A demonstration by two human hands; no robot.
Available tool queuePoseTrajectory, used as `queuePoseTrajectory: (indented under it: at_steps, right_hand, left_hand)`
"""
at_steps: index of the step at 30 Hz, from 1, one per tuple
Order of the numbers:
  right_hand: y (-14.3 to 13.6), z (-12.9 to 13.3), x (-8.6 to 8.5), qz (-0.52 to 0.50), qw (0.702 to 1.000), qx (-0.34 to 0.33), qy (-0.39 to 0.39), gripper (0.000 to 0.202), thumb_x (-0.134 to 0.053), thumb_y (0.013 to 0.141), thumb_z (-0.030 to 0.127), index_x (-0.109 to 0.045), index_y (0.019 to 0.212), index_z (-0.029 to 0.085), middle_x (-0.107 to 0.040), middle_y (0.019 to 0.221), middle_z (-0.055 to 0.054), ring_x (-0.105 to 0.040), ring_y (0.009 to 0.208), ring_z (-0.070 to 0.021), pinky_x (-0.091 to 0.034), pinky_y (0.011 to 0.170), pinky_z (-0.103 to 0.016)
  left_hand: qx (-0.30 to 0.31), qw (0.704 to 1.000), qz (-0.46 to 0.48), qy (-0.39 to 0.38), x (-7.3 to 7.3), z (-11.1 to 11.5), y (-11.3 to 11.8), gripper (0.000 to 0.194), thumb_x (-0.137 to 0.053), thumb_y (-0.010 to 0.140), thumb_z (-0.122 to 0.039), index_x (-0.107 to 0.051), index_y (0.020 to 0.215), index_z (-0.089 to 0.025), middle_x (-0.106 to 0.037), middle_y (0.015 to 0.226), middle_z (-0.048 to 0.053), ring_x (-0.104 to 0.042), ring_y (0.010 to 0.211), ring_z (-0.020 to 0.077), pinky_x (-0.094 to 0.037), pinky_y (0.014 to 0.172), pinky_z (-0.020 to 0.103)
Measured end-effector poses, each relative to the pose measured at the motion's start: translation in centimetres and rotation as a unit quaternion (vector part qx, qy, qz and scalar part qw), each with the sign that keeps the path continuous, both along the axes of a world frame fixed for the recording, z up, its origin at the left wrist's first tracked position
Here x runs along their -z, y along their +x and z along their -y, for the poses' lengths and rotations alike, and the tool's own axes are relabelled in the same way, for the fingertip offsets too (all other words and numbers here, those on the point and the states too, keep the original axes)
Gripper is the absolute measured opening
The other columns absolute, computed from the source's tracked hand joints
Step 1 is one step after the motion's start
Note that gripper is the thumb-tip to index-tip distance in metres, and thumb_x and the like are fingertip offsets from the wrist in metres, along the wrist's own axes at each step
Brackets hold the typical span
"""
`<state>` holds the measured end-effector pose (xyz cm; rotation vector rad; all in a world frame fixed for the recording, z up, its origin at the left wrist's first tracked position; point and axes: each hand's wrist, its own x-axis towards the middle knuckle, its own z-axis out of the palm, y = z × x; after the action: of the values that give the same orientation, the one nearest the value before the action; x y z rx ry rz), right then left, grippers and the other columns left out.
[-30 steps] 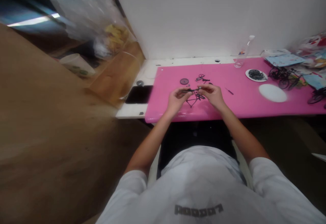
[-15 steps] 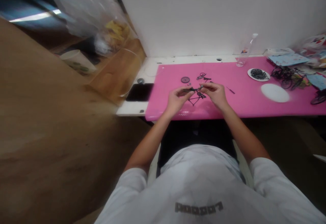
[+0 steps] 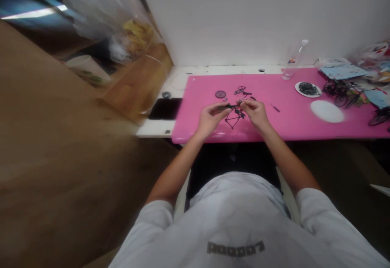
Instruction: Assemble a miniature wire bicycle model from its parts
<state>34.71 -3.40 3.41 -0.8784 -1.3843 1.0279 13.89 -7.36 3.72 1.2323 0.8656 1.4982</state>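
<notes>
Between my two hands is a thin black part (image 3: 233,106) of a miniature bicycle, held a little above the pink table cover. My left hand (image 3: 209,118) pinches its left end, and my right hand (image 3: 256,113) has closed fingertips at its right end. The fingers partly cover the part, so its exact shape cannot be told. Just below the fingertips shows a black miniature bicycle frame (image 3: 232,127); whether it is joined to the held part is unclear. Beyond the hands lie a small dark wheel (image 3: 220,94) and other black bicycle pieces (image 3: 242,89).
A small screwdriver (image 3: 275,108) lies right of my hands on the pink cover (image 3: 201,85). Farther right are a white plate (image 3: 318,91) of black parts, a white oval disc (image 3: 327,111) and several model bicycles (image 3: 338,91). Behind stands a clear bottle (image 3: 288,71); a black slab (image 3: 165,109) lies left.
The whole view has shifted slightly. Both hands keep their hold on the black part, with only a slight change in the right fingertips.
</notes>
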Motion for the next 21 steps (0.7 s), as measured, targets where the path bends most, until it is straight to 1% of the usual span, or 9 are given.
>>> queuePoseTrajectory:
  at_steps: [4,6,9,13,15,17,19,21]
  right_hand:
    - [-0.8,0.0,0.9,-0.047,0.999,-0.002,-0.027,0.065,-0.096,0.067,0.085,-0.092,0.096,0.027,-0.088,0.101,-0.007,-0.078,0.082,-0.0195,-0.067,0.079,-0.036]
    - [-1.1,0.0,1.3,-0.062,0.998,0.001,-0.032,0.064,-0.097,0.066,0.085,-0.091,0.095,0.028,-0.089,0.104,-0.007,-0.079,0.085,-0.0199,-0.067,0.081,-0.037]
    - [-1.5,0.1,1.8,-0.079,0.996,0.009,-0.035,0.061,-0.095,0.070,0.084,-0.091,0.096,0.029,-0.089,0.107,-0.006,-0.077,0.084,-0.0182,-0.066,0.084,-0.036]
    - [-2.0,0.4,2.3,-0.099,0.995,0.011,-0.030,0.055,-0.094,0.077,0.081,-0.091,0.101,0.031,-0.088,0.115,-0.004,-0.076,0.088,-0.0174,-0.065,0.089,-0.036]
    - [-2.2,0.5,2.4,-0.114,0.993,0.008,-0.032,0.054,-0.095,0.077,0.079,-0.091,0.103,0.032,-0.088,0.114,-0.003,-0.075,0.087,-0.0167,-0.065,0.091,-0.037]
    - [-2.4,0.7,2.3,-0.127,0.991,0.008,-0.046,0.057,-0.096,0.074,0.080,-0.091,0.104,0.032,-0.088,0.114,-0.003,-0.075,0.089,-0.0175,-0.065,0.092,-0.038]
    - [-2.6,0.9,2.1,-0.138,0.988,0.007,-0.064,0.061,-0.097,0.070,0.082,-0.091,0.104,0.032,-0.088,0.117,-0.004,-0.077,0.096,-0.0197,-0.065,0.092,-0.038]
    - [-2.7,1.1,1.9,-0.151,0.986,0.003,-0.075,0.061,-0.099,0.068,0.082,-0.090,0.102,0.032,-0.087,0.123,-0.005,-0.078,0.103,-0.0211,-0.064,0.092,-0.037]
  left_hand:
    - [-0.005,1.000,0.017,0.001,-0.1,0.1,0.2,0.045,-0.107,0.074,-0.045,-0.091,0.109,-0.022,-0.090,0.112,0.009,-0.087,0.105,0.0281,-0.069,0.109,0.049]
    - [-0.009,1.000,0.023,-0.003,-0.1,0.2,0.3,0.044,-0.107,0.073,-0.044,-0.091,0.108,-0.022,-0.090,0.111,0.009,-0.087,0.105,0.0277,-0.068,0.110,0.049]
    - [-0.012,0.999,0.031,-0.011,-0.1,0.3,0.4,0.045,-0.107,0.072,-0.045,-0.092,0.108,-0.023,-0.090,0.110,0.008,-0.087,0.105,0.0276,-0.067,0.111,0.050]
    - [-0.008,0.998,0.048,-0.028,-0.1,0.5,0.7,0.045,-0.108,0.070,-0.045,-0.092,0.106,-0.024,-0.090,0.111,0.008,-0.087,0.107,0.0278,-0.065,0.116,0.051]
    - [-0.005,0.997,0.063,-0.035,-0.1,0.6,0.8,0.045,-0.109,0.069,-0.045,-0.092,0.105,-0.024,-0.090,0.112,0.008,-0.087,0.108,0.0278,-0.063,0.118,0.052]
    - [-0.002,0.996,0.077,-0.040,-0.1,0.6,0.9,0.046,-0.110,0.067,-0.045,-0.092,0.104,-0.024,-0.090,0.113,0.008,-0.086,0.111,0.0286,-0.061,0.121,0.053]
    - [-0.001,0.995,0.090,-0.047,-0.1,0.5,1.1,0.048,-0.111,0.065,-0.046,-0.091,0.103,-0.024,-0.090,0.113,0.008,-0.086,0.114,0.0299,-0.060,0.123,0.054]
    - [-0.001,0.994,0.100,-0.053,0.0,0.4,1.2,0.050,-0.111,0.063,-0.047,-0.091,0.102,-0.023,-0.090,0.113,0.008,-0.085,0.116,0.0310,-0.059,0.124,0.056]
